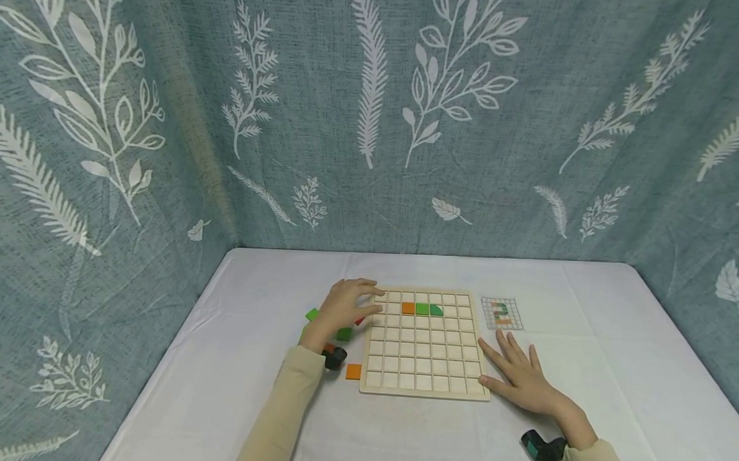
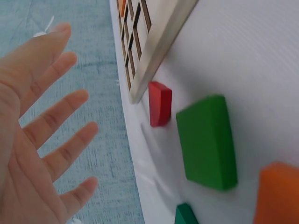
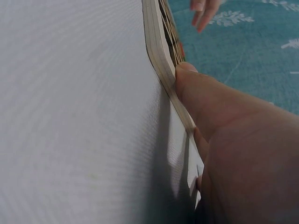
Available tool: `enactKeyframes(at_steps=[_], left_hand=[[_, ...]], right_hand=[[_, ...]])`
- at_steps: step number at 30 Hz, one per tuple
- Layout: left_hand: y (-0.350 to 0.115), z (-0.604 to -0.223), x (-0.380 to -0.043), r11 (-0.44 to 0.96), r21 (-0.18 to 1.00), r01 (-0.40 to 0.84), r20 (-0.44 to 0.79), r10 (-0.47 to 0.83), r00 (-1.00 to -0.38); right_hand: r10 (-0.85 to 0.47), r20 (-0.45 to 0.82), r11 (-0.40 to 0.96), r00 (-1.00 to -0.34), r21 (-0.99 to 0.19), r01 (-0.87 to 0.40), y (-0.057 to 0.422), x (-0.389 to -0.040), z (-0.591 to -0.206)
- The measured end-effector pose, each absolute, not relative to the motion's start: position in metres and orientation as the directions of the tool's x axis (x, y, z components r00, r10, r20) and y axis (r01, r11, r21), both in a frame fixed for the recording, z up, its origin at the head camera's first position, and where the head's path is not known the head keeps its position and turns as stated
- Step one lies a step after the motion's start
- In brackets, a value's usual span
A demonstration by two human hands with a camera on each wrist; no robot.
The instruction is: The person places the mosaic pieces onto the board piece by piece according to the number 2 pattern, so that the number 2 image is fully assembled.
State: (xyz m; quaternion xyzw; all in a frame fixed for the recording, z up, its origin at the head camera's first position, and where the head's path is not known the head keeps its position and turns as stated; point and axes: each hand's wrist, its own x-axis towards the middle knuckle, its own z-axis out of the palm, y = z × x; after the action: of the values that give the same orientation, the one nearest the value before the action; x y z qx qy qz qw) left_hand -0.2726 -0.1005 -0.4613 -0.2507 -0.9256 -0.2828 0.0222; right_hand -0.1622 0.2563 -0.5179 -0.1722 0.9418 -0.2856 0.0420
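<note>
A wooden grid board (image 1: 423,364) lies on the table. One of its upper rows bears an orange square tile (image 1: 408,308), a light green tile (image 1: 422,308) and a dark green rounded tile (image 1: 436,310). My left hand (image 1: 341,305) hovers by the board's upper left corner, fingers spread and nothing between them in the left wrist view. Below it lie a red block (image 2: 160,105), a green block (image 2: 208,142) and an orange block (image 2: 278,196). With fingers spread, my right hand (image 1: 520,378) touches the board's right edge; its thumb rests on the rim in the right wrist view.
A small pattern card (image 1: 501,313) with a coloured grid lies right of the board. Left of the board are an orange square (image 1: 354,372) and a light green piece (image 1: 312,315), with others partly hidden by the left arm. A patterned curtain (image 1: 383,203) stands behind the table.
</note>
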Motion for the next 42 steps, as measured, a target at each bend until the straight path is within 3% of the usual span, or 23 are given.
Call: enactKeyframes(at_steps=[34, 42], left_hand=[[-0.166, -0.466, -0.256, 0.779, 0.525, 0.344, 0.198, 0.281, -0.939], [-0.181, -0.466, -0.252, 0.782, 0.556, 0.281, 0.155, 0.234, -0.96]], right_hand=[[-0.353, 0.015, 0.777, -0.935, -0.553, -0.302, 0.257, -0.161, -0.516], [-0.358, 0.012, 0.773, -0.934, -0.556, -0.304, 0.259, -0.162, -0.515]])
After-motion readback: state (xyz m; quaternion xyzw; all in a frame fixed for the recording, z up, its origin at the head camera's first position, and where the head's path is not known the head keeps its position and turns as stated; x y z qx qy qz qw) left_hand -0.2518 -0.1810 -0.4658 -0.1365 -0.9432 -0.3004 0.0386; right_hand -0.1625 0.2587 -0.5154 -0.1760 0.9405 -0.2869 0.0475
